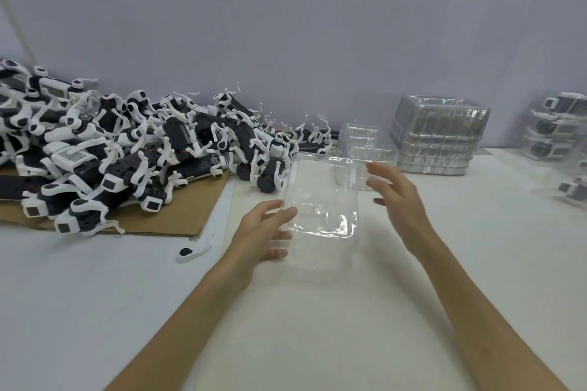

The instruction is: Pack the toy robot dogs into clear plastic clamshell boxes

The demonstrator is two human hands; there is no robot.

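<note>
A clear plastic clamshell box (320, 197) hangs above the white table at the centre, tilted up and holding nothing. My left hand (266, 232) pinches its lower left corner, thumb on top and fingers underneath. My right hand (397, 200) is at the box's right edge with its fingers spread and nearly straight; whether they touch the plastic I cannot tell. A big heap of black-and-white toy robot dogs (127, 149) lies at the left, partly on a cardboard sheet (171, 216).
Empty clear clamshells (365, 143) stand behind the held box, next to a tall stack of them (438, 136). Packed boxes (559, 127) pile up at the far right. A loose black-and-white toy part (193, 251) lies by the cardboard edge. A pale wall closes the back.
</note>
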